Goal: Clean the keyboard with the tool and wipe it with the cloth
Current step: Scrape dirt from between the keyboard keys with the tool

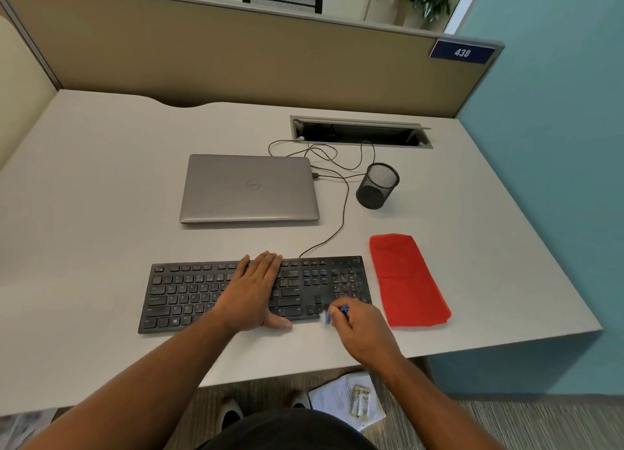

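I see the black keyboard [256,294] lying flat near the front edge of the gray desk [101,179], and my left hand [253,291] is spread out flat on top of its middle keys. I think the hand lies there to hold the keyboard down so it does not slide while the other hand works. My right hand [361,331] is at about 3 o'clock from the left one, at the front right corner of the keyboard, and its fingers are curled to pinch a small blue cleaning tool [337,314]. The tool is blurry, so I cannot tell its shape well, but it sits right by the arrow keys. My guess is that the cleaning part is going on now and the wiping is not yet done — the red cloth [407,280] lies folded and flat at 3 o'clock, just beside the keyboard, with no hand on it. It looks like it was put there to be easy to grab. At 12 o'clock from the keyboard there is a closed gray laptop [248,187], and the keyboard's thin cable [341,220] runs back past the laptop's right side. At about 1 o'clock stands a black mesh pen cup [378,186] — I can see no pens poking out of it. Behind it, a cable slot [361,132] is open in the desk, and wires go into it.
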Demonstrator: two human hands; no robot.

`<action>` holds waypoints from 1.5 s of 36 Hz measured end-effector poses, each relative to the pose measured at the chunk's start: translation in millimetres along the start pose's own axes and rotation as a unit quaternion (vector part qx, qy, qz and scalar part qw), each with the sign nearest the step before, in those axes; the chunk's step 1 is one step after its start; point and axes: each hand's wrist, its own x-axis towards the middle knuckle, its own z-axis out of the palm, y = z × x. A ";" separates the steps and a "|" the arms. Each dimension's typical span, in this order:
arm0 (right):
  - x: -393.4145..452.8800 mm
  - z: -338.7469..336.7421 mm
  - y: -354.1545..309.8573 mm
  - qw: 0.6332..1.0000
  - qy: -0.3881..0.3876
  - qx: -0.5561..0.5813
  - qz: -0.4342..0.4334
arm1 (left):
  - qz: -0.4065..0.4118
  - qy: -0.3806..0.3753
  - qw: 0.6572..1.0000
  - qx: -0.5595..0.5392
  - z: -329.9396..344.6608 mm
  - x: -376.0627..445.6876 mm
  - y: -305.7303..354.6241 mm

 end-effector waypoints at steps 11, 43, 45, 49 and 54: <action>-13.7 16.1 10.0 0.978 0.168 0.095 0.077 | -0.004 -0.016 1.000 0.006 -4.0 -0.7 1.7; -10.5 28.5 -8.8 0.993 0.092 0.072 0.027 | -0.013 -0.017 1.000 0.018 -6.0 -0.4 3.5; -12.6 20.3 1.0 0.991 0.106 0.071 0.044 | -0.010 -0.015 1.000 0.012 -5.0 -0.6 2.8; -15.5 14.9 14.7 0.980 0.166 0.087 0.070 | -0.007 -0.015 1.000 0.018 -5.1 -0.8 3.1; -18.6 33.9 -13.8 0.992 0.099 0.083 0.008 | -0.012 -0.021 0.999 0.021 -6.0 -1.6 3.9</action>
